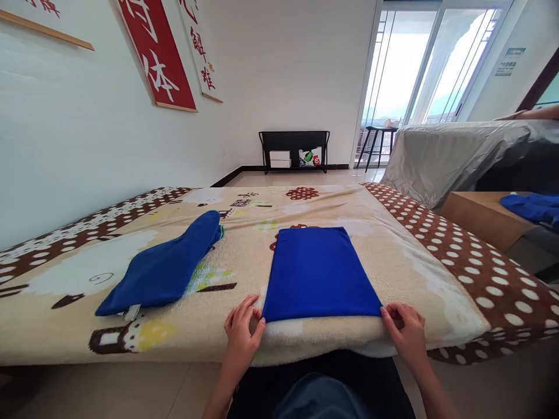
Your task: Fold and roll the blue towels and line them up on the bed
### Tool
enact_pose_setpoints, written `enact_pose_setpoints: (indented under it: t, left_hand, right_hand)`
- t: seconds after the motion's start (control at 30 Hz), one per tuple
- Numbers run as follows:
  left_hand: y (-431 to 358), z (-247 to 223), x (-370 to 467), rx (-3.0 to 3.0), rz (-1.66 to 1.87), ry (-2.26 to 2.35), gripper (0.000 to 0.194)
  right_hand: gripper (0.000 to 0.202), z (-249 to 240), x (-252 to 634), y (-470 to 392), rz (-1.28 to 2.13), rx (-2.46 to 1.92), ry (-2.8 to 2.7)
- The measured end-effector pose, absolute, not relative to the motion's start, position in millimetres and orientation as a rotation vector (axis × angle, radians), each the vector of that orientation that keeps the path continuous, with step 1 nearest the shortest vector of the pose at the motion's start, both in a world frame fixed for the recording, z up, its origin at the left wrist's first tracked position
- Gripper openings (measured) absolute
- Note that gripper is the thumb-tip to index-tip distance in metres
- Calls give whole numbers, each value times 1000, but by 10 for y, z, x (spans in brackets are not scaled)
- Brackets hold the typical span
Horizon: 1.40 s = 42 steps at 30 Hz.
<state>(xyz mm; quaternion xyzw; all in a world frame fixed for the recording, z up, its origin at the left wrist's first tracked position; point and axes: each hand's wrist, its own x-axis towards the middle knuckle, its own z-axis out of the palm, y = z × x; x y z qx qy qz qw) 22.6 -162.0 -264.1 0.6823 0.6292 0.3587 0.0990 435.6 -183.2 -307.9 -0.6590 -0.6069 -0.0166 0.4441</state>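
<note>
A bright blue cloth (321,273), folded into a flat rectangle, lies on the patterned blanket (393,256) near its front edge. My left hand (241,333) pinches the cloth's near left corner. My right hand (404,331) pinches the near right corner. To the left lies a darker blue folded cloth (163,269) with a white tag at its near end and a bit of green showing at its far end.
The blanket covers a low bed along the white wall. A brown cardboard box (484,216) holding blue cloth (530,208) stands at right, with a silver-covered sofa (449,152) behind. A black rack (294,150) and a stool (375,145) stand far back.
</note>
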Motion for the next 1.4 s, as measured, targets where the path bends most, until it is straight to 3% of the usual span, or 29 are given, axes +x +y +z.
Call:
enact_pose_setpoints:
  t: [0.67, 0.8, 0.87, 1.03, 1.2, 1.4]
  left_hand:
    - [-1642, -2651, 239, 2014, 1092, 1848, 13]
    - [-1660, -2511, 306, 2004, 1170, 1823, 46]
    - [-1616, -2271, 458, 2105, 1151, 1756, 50]
    - [-1138, -1736, 1133, 2429, 969, 1491, 57]
    - [-737, -2052, 1619, 2551, 520, 1662, 54]
    - [-847, -2393, 1640, 2575, 458, 1698, 51]
  right_hand:
    - [39, -3077, 4325, -1856, -23, -1629, -1483]
    - [33, -2888, 4248, -1817, 33, -1614, -1177]
    - [36, -2638, 4095, -1713, -21, -1577, -1040]
    - [35, -2068, 3403, -1179, 23, -1447, -1676]
    - [47, -2298, 2916, -865, 65, -1605, -1936]
    - [48, -2562, 2928, -1008, 51, -1720, -2014]
